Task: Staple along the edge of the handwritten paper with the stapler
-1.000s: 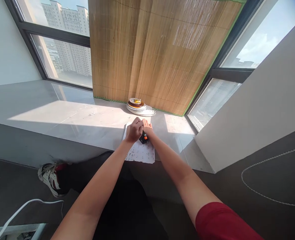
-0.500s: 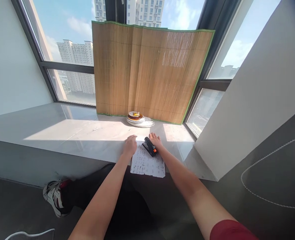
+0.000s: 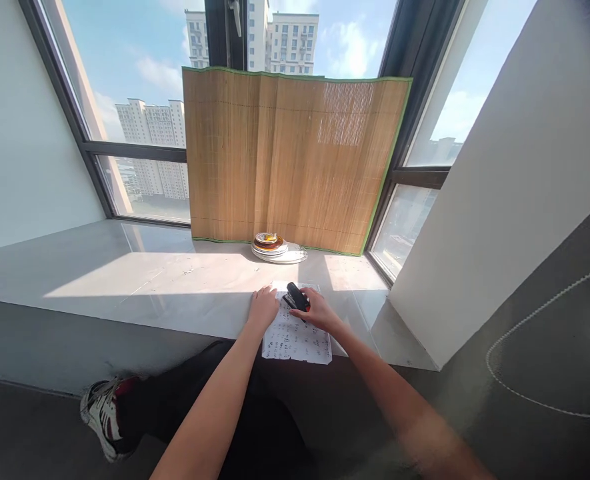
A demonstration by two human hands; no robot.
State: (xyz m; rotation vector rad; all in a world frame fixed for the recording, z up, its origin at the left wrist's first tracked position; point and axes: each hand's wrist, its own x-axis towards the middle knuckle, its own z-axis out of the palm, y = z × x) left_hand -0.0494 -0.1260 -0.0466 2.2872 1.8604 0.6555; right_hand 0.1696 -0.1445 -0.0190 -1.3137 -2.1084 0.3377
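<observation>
A sheet of paper [image 3: 295,343] covered in handwriting lies on the window sill, its near edge reaching past the sill's front. On its upper part rests a black stapler [image 3: 296,295], set at a slant. My right hand [image 3: 321,311] grips the stapler's near end from the right, thumb on the near side, and hides that end. At the paper's left edge, my left hand [image 3: 263,308] lies flat with its fingers stretched forward, holding nothing.
Behind the paper stands a stack of plates [image 3: 269,248] on the sunlit sill [image 3: 125,280]. A bamboo mat [image 3: 289,160] leans against the window. The white wall [image 3: 475,233] slants in on the right, with a cord [image 3: 505,383] beyond it.
My right hand has gone from lying flat beside the stapler to closing around its near end. My left hand stays at the paper's left edge. The camera has tilted up slightly.
</observation>
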